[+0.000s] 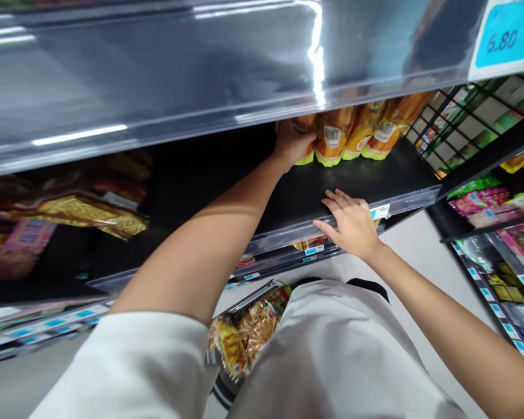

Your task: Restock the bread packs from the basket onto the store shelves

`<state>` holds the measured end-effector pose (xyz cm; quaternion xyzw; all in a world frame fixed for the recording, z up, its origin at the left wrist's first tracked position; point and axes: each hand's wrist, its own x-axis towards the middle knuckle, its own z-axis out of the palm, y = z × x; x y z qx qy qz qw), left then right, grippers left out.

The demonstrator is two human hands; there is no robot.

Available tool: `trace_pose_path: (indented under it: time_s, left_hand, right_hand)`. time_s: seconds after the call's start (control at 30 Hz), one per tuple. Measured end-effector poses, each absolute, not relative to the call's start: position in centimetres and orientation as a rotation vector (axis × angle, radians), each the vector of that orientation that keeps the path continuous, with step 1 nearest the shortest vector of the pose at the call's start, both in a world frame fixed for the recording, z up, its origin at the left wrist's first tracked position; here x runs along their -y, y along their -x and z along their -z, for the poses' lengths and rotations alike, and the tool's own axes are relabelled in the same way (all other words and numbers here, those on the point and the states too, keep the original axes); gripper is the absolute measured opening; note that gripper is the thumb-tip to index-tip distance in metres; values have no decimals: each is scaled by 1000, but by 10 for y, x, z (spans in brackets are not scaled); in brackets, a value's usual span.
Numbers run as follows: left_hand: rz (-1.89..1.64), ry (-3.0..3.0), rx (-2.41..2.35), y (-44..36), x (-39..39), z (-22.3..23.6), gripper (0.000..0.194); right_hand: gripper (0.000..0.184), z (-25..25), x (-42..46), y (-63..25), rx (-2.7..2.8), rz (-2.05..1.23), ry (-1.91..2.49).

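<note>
My left hand (291, 142) reaches deep into a black store shelf (288, 198) and is closed round the leftmost of several orange and yellow pouches (358, 135) standing in a row at the back. My right hand (351, 224) rests flat on the shelf's front edge, fingers stretched over the clear price rail (402, 206), holding nothing. Both arms come out of white short sleeves.
A clear shelf front (157, 75) above carries a blue 6.80 price tag (506, 38). Red and gold packets (87, 212) lie at the left of the shelf. A wire rack (467, 125) and coloured snack shelves (498, 203) stand right. A box of noodle snack packs (248, 331) sits on the floor.
</note>
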<state>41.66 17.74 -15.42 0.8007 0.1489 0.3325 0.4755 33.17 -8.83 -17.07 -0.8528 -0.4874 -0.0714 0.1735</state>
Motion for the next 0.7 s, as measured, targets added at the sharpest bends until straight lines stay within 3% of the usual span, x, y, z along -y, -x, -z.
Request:
trace_pose_path:
  time_s: [0.2,0.5,0.7]
  left_hand:
    - [-762,-1956,-384,-418,-171,143,32]
    - [-612,-1827,-440,-417,-145,127,26]
    - [-575,-1814,-489,-423,-135,129,36]
  right_hand:
    - [54,169,86,-330,1386,204,2417]
    - [57,165,84,-325,1382,156,2440]
    - [50,160,91,-330,1361,56,2292]
